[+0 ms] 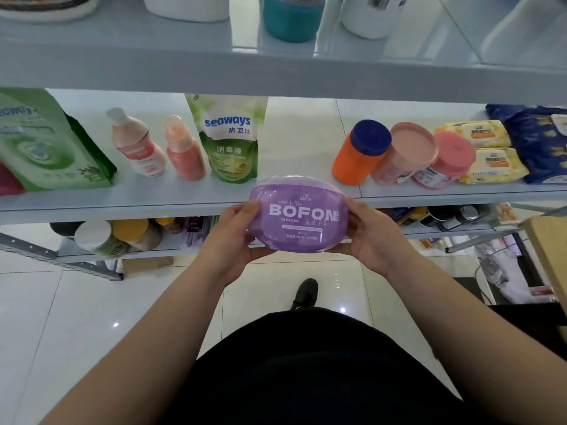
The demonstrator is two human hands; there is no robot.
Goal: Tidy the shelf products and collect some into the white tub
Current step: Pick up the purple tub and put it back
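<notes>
A purple oval BOFON box [299, 214] is held in front of the middle shelf's [171, 196] front edge. My left hand [233, 240] grips its left end and my right hand [369, 237] grips its right end. On the shelf behind stand a green seaways pouch [228, 138], two pink bottles [136, 142] [184, 150], an orange jar with a blue lid [359, 153] and two pink tubs [408, 151] [445, 159]. A white container's base [187, 7] shows on the top shelf; I cannot tell whether it is the white tub.
A large green bag [46, 142] fills the shelf's left end. Yellow wipe packs [487, 151] and a blue pack [540, 139] lie at the right. Jars [101, 237] crowd the lower shelf. A teal bottle [291, 16] stands above. A cardboard box [549, 250] juts in at right.
</notes>
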